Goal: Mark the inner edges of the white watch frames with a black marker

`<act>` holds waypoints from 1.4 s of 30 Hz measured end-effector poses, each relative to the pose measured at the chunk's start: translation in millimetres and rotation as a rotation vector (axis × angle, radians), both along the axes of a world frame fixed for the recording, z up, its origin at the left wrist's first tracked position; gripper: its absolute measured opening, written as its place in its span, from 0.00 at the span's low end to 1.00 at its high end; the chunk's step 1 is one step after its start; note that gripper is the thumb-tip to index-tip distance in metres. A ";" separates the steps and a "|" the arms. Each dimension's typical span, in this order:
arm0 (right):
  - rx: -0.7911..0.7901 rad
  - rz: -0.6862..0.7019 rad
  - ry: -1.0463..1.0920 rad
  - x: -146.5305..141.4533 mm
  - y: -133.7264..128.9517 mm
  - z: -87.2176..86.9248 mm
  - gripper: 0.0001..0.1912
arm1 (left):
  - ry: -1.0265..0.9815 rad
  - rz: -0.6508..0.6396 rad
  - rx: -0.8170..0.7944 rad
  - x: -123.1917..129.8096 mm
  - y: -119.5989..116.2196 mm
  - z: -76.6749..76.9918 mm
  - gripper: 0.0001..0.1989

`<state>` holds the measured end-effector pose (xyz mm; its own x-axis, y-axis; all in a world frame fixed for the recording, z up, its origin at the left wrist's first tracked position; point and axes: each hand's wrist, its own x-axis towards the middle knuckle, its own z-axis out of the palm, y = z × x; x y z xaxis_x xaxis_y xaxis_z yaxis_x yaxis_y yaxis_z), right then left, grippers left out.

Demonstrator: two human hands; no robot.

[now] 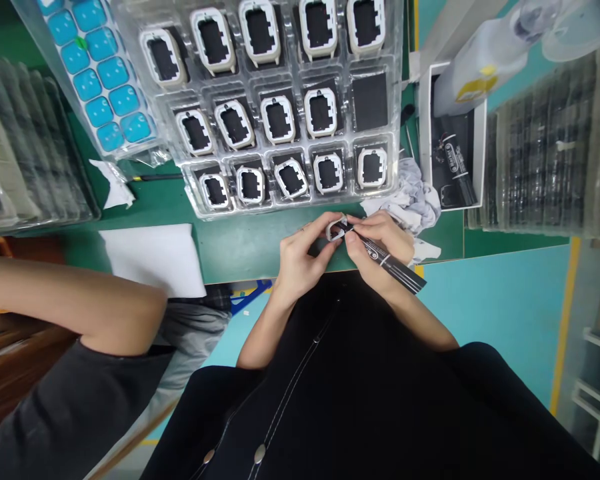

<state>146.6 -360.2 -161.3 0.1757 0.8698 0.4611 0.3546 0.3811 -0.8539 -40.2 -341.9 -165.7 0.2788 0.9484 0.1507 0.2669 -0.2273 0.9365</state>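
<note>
My left hand [300, 257] pinches a small white frame [334, 230] above the front edge of the green table. A black marker pen [393, 267] with white print is held in my right hand [380, 243], its tip end at the frame and its striped end pointing down to the right. Fingers of both hands hide parts of the frame. Beyond my hands lies a clear plastic tray [280, 210] with rows of similar white frames. One pocket [370, 101] at its right side shows only a black square.
Crumpled cloth [415, 197] lies right of my hands. Behind it are a white box [479, 160] and a bottle [480, 67]. Blue pieces fill another tray [100, 73]. White paper [155, 257] and another person's arm [70, 293] are at left. Stacked trays [540, 140] stand right.
</note>
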 end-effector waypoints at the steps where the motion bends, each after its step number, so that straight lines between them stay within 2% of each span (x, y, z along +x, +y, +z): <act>1: 0.004 -0.001 0.004 -0.2 0.3 0.9 0.09 | -0.008 0.000 0.001 0.0 -0.1 0.0 0.22; 10: 0.003 -0.006 0.030 0.9 0.7 -2.4 0.08 | 0.069 0.000 0.040 -0.5 0.7 1.2 0.20; 15: 0.005 -0.048 0.017 -2.4 2.0 3.5 0.07 | 0.025 -0.004 0.042 0.0 2.0 1.5 0.20; 23: 0.008 -0.002 -0.081 0.3 1.4 13.9 0.10 | 0.018 0.000 0.025 -0.8 3.1 0.6 0.21; 33: -0.005 -0.010 -0.085 -0.3 0.3 10.5 0.06 | 0.030 0.012 -0.002 -1.2 2.1 -1.6 0.20; 42: 0.013 -0.020 -0.075 -1.7 1.4 7.0 0.07 | -0.004 0.020 -0.057 -0.8 3.8 -3.6 0.19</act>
